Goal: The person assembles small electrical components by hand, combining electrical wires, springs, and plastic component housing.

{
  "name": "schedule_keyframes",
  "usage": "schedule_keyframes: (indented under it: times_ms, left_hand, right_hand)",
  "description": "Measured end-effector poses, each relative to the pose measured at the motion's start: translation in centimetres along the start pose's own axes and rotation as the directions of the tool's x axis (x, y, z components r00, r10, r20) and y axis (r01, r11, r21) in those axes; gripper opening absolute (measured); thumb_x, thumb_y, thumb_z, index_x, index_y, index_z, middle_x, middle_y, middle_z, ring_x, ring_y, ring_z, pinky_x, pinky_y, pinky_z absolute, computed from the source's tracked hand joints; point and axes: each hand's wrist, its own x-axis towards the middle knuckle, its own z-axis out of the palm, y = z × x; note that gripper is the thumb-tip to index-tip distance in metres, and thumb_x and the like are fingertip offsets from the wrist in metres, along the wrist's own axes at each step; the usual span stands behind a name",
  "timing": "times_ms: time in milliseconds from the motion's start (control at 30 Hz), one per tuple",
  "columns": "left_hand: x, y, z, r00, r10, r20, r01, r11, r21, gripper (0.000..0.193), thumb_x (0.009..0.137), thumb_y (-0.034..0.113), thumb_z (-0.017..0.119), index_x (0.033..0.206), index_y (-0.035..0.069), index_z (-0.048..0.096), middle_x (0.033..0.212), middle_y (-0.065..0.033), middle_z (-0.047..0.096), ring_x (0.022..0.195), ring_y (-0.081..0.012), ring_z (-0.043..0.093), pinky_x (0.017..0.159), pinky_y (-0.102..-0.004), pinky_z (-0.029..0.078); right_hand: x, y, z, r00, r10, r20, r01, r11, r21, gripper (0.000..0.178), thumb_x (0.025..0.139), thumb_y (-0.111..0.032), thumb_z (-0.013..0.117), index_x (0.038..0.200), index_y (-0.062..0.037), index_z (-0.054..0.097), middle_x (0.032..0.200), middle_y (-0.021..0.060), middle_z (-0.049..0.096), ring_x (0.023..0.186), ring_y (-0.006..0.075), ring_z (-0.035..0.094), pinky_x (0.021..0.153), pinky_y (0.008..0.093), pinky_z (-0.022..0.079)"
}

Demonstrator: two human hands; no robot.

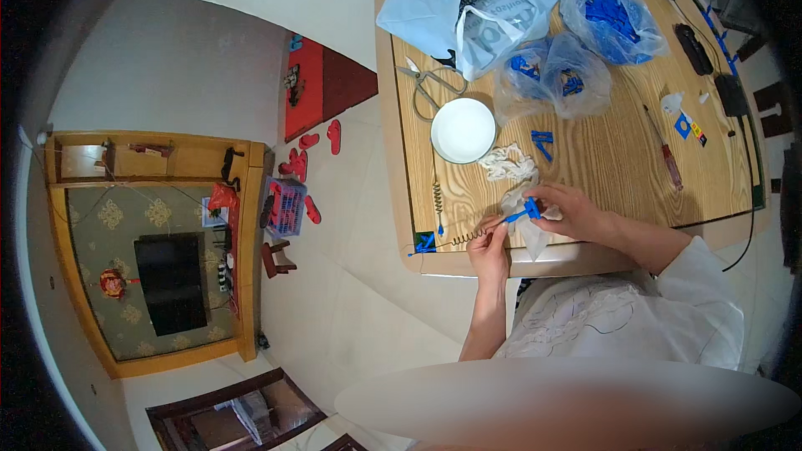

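Note:
Near the table's front edge, my right hand [572, 212] pinches a blue plastic piece [530, 210] with a wide head and a narrow stem pointing left. My left hand [489, 252] is closed at the stem's tip, thumb and fingers together on the end of a dark coiled cord [468, 238]. That cord runs left towards small blue parts [426, 242] at the table corner. Fine detail between my left fingertips is too small to make out. Beneath my hands lies a crumpled white tissue [535, 240]. Beyond them are a bundle of white string [510, 164] and loose blue pieces [542, 144].
A white bowl [464, 131], scissors [434, 83] and another coiled cord [438, 198] are at the left. Clear bags of blue parts [614, 17] and a large pale-blue bag [468, 8] stand farther back. A screwdriver [671, 163] and black adapter [732, 95] lie right.

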Motion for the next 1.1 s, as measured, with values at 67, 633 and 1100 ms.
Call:
schedule_keyframes:
  times_ms: [67, 633, 1100]
  left_hand:
    - [-0.1, 0.2, 0.3, 1.000, 0.016, 0.006, -0.016, 1.000, -0.002, 0.015, 0.078, -0.008, 0.057, 0.091, -0.002, 0.063, 0.096, -0.0078, 0.060, 0.091, -0.0141, 0.054, 0.083, -0.0252, 0.040]
    - [-0.3, 1.1, 1.2, 0.999, 0.013, -0.034, -0.014, 1.000, -0.026, 0.012, 0.076, -0.008, 0.060, 0.085, -0.001, 0.062, 0.096, -0.0072, 0.059, 0.086, -0.0102, 0.053, 0.079, -0.0226, 0.041]
    - [-0.1, 0.6, 0.7, 0.998, -0.039, -0.047, 0.039, 0.999, -0.011, 0.014, 0.075, -0.009, 0.060, 0.087, -0.001, 0.063, 0.095, -0.0083, 0.059, 0.091, -0.0144, 0.053, 0.085, -0.0264, 0.039]
  right_hand:
    - [-0.1, 0.4, 0.0, 0.999, 0.017, 0.036, -0.018, 1.000, 0.017, 0.041, 0.069, 0.001, 0.067, 0.107, -0.0040, 0.053, 0.087, 0.0076, 0.058, 0.078, 0.0162, 0.060, 0.070, 0.0270, 0.050]
    - [0.2, 0.1, 0.0, 0.999, -0.027, 0.032, 0.029, 0.999, -0.036, 0.039, 0.073, -0.003, 0.066, 0.108, -0.0052, 0.051, 0.085, 0.0074, 0.055, 0.075, 0.0162, 0.061, 0.067, 0.0271, 0.052]
    - [0.2, 0.3, 0.2, 0.998, -0.056, 0.009, 0.057, 0.998, -0.010, 0.041, 0.072, -0.002, 0.066, 0.110, -0.0068, 0.051, 0.085, 0.0073, 0.054, 0.076, 0.0166, 0.060, 0.067, 0.0270, 0.052]
